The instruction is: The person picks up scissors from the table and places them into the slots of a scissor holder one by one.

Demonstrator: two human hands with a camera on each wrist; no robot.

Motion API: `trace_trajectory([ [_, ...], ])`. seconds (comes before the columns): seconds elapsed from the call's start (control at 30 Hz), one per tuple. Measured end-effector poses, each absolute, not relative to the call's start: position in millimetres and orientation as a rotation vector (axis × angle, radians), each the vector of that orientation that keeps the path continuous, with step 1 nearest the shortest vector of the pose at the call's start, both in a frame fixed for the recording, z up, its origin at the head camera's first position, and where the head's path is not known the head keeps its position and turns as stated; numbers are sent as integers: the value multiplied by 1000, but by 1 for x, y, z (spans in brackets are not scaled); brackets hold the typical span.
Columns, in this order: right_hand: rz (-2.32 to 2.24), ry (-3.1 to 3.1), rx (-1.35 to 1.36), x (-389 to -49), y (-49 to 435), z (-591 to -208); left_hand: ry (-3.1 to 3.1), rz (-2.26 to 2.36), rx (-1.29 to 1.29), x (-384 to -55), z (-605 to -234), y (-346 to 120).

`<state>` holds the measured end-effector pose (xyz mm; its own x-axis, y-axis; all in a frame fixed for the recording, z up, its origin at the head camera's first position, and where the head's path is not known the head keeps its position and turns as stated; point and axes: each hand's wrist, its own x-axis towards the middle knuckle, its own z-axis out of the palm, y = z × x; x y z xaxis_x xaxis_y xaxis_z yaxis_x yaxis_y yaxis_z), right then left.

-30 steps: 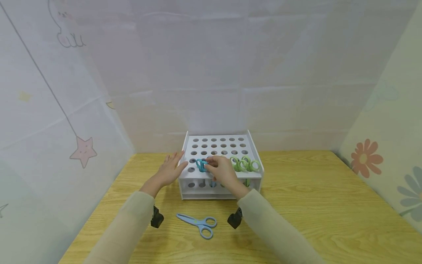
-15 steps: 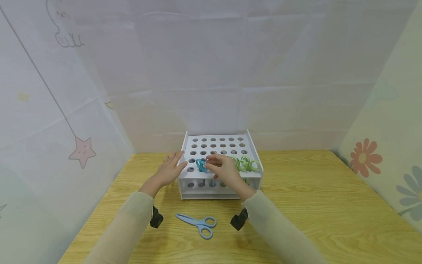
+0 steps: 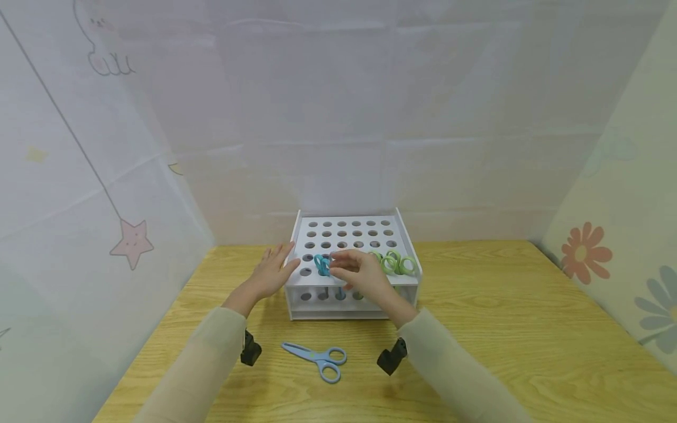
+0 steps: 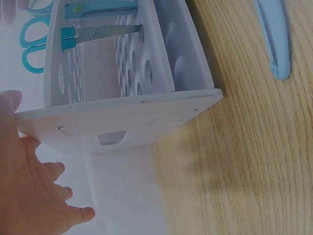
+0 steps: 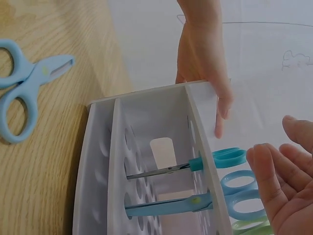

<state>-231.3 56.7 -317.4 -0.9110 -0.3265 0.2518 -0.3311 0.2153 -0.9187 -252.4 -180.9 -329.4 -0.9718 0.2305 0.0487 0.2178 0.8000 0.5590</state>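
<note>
A white rack [image 3: 312, 282] with rows of round holes stands on the table. My left hand [image 3: 267, 275] rests at its left side panel, fingers straight along the outside and thumb over the top edge. In the front row, teal-handled scissors [image 4: 68, 39] stand upright with their metal blades down through the holes. Beside them are light blue scissors [image 5: 195, 201], upright in the rack. My right hand [image 3: 362, 273] hovers over the handles of these, fingers loosely bent and thumb apart, holding nothing. Its fingers hide the light blue handles in the head view.
Several green-handled scissors [image 3: 394, 264] stand at the right of the front row. Another pair of light blue scissors [image 3: 319, 356] lies flat on the wooden table [image 3: 486, 329] in front of the rack. A pale cloth backdrop [image 3: 338, 129] rises behind.
My right hand has drawn slightly back to the right from beside the teal scissors, its wrist and forearm shifting right too. My left hand stays at the rack's side.
</note>
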Motion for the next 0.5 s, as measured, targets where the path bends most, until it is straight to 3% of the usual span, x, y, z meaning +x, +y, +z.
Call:
trace_trajectory([
  [0.5,1892,-2562,787,-223,71,-332,3004,823,361,-252,-329,-182],
])
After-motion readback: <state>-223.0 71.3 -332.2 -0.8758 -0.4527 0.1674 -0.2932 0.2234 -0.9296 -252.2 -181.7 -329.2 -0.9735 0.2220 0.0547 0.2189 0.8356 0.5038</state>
